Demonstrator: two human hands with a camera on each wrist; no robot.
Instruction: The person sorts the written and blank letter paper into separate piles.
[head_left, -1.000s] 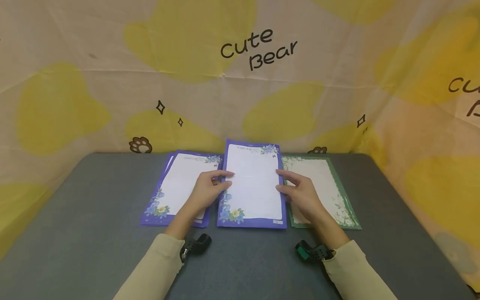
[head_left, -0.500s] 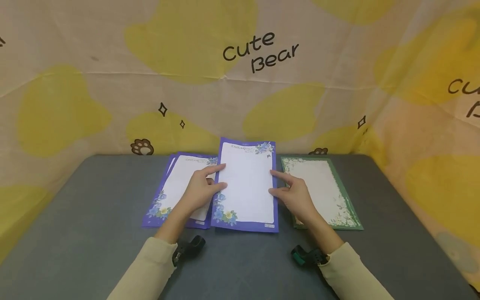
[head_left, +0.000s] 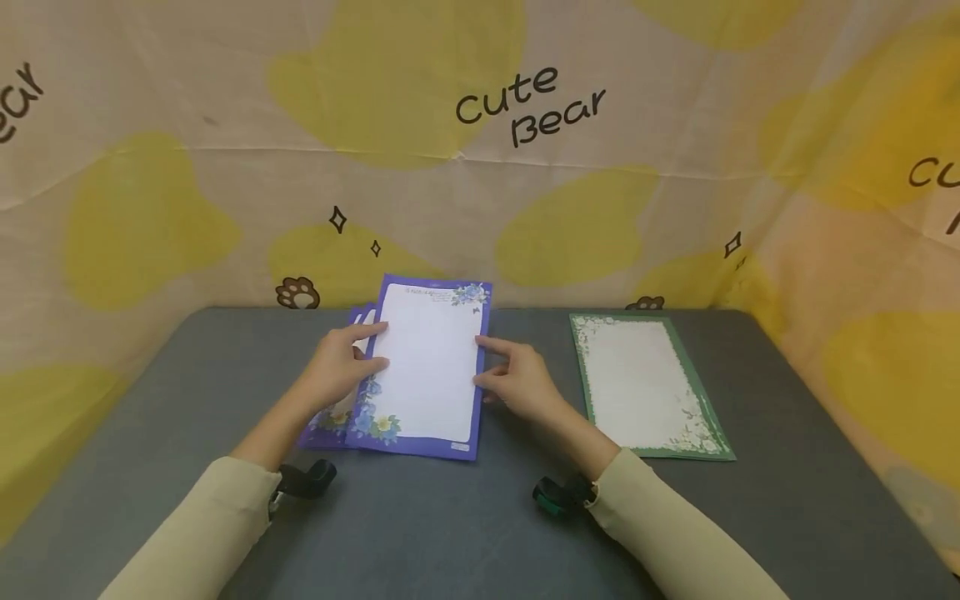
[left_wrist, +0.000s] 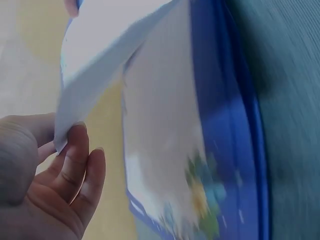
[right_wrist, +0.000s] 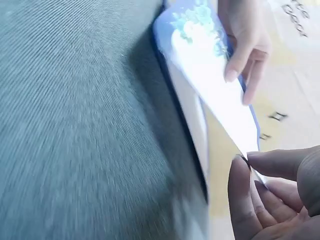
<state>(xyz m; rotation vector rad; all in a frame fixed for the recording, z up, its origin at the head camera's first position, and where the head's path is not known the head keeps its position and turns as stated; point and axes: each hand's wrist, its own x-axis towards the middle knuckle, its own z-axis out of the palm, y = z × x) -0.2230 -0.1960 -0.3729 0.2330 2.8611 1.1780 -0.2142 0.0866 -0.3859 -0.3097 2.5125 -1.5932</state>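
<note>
A purple-bordered sheet of paper [head_left: 431,367] with blue flowers in two corners is held up between both hands. My left hand [head_left: 337,367] pinches its left edge between thumb and fingers. At the opposite edge, my right hand [head_left: 525,379] pinches it the same way. Under and behind it lies a stack of matching purple-bordered sheets [head_left: 322,437], mostly covered in the head view. The left wrist view shows that stack [left_wrist: 160,115] below the raised sheet [left_wrist: 95,60], with a gap between them.
Right of the hands, green-bordered sheets [head_left: 633,383] with white flowers lie on the dark grey table [head_left: 450,533]. A yellow-patterned cloth [head_left: 420,208] hangs behind the table's far edge.
Both hands have carried the purple-bordered sheet leftward, from beside the green-bordered sheets to over the purple stack. The green-bordered sheets have stayed in place.
</note>
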